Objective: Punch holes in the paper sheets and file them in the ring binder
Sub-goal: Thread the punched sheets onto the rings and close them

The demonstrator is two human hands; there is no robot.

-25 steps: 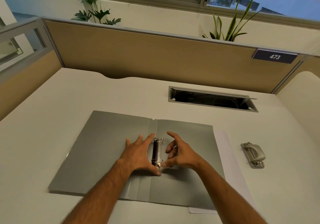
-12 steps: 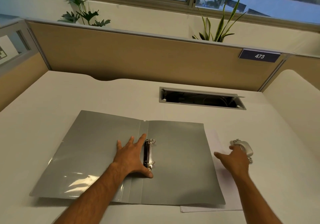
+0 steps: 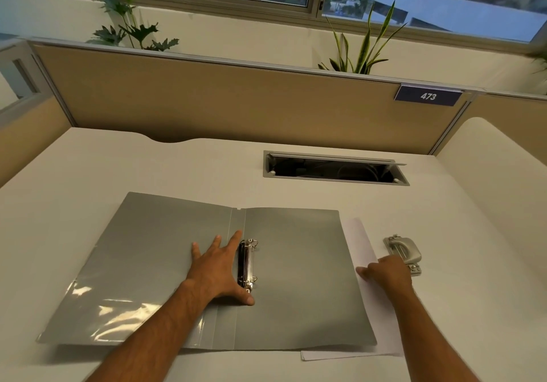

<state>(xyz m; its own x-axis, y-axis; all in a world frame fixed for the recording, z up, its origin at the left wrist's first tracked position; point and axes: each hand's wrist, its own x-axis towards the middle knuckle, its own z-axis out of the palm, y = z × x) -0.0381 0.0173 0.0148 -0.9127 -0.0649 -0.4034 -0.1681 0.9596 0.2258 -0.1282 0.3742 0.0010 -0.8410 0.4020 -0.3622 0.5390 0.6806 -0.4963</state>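
A grey ring binder (image 3: 299, 278) lies open and flat on the white desk, its metal ring mechanism (image 3: 247, 264) in the middle. My left hand (image 3: 217, 269) rests flat on the left cover, thumb beside the rings. White paper sheets (image 3: 373, 301) lie partly under the binder's right cover, sticking out on the right and at the front. My right hand (image 3: 387, 273) is on the paper's right edge, fingers curled down, just in front of a grey metal hole punch (image 3: 403, 251). Whether it pinches the paper is unclear.
An open cable slot (image 3: 334, 170) is set into the desk behind the binder. A tan partition (image 3: 236, 103) with a "473" plate (image 3: 428, 96) closes the back, with plants behind it. A side panel (image 3: 503, 156) stands at the right.
My right hand left the ring mechanism, swung right toward the hole punch, then drew back a little onto the paper's edge. My left hand stayed on the binder.
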